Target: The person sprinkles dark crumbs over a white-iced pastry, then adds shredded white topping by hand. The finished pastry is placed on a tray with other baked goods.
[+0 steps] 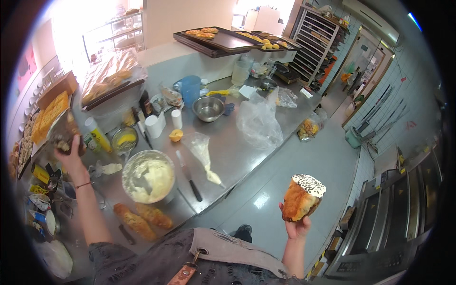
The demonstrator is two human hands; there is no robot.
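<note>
My right hand (298,228) holds up a golden bread piece (302,199) over the floor; its top bears white cream dotted with dark bits. At the far left, my raised left hand (71,153) grips a bowl-like container (64,133) with dark and pale contents, partly hidden by blur. On the steel worktable (228,156) stands a large bowl of pale cream (149,176). Beside it lie a spatula with a black handle (190,180) and a filled piping bag (205,158). Two long bread rolls (142,219) rest near the table's front edge, with a dark-handled knife (127,234) alongside.
Farther back on the table are a steel bowl (208,108), a blue jug (190,89) and clear plastic bags (260,119). Baking trays (228,41) sit on the ledge above. A tray rack (315,42) stands behind, ovens (392,213) at right. A yellow spray can (98,134) is near my left arm.
</note>
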